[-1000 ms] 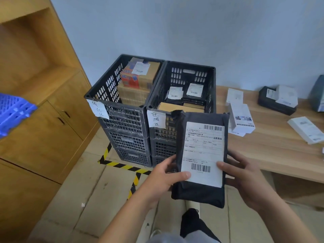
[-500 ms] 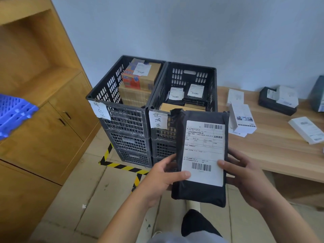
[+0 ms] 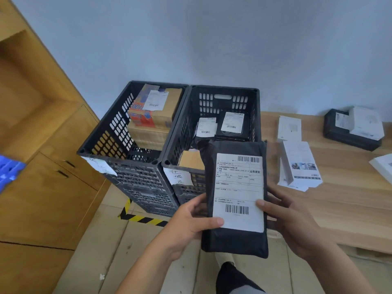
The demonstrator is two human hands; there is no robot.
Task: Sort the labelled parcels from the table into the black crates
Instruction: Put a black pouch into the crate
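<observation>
I hold a black parcel bag [image 3: 233, 240] with a white shipping label upright in front of me. My left hand [image 3: 191, 221] grips its left edge, thumb across the label's lower corner. My right hand [image 3: 290, 221] grips its right edge, thumb on the label. Behind it stand two stacks of black crates. The left crate [image 3: 110, 132] holds stacked cardboard boxes [image 3: 152, 115]. The right crate [image 3: 224, 91] holds several labelled dark parcels [image 3: 231, 126] and a brown box. Each top crate carries a handwritten paper tag on its front.
A wooden table [image 3: 350, 198] at right carries white boxes [image 3: 299, 164], a black box [image 3: 347, 134] with white parcels on it, and another white box at the edge. Wooden cabinets [image 3: 48, 187] stand at left with a blue crate [image 3: 8, 172]. Yellow-black tape [image 3: 142, 218] marks the floor.
The view has tilted down and closer to the crates, so their insides show more. The parcel stays in both hands at about the same height.
</observation>
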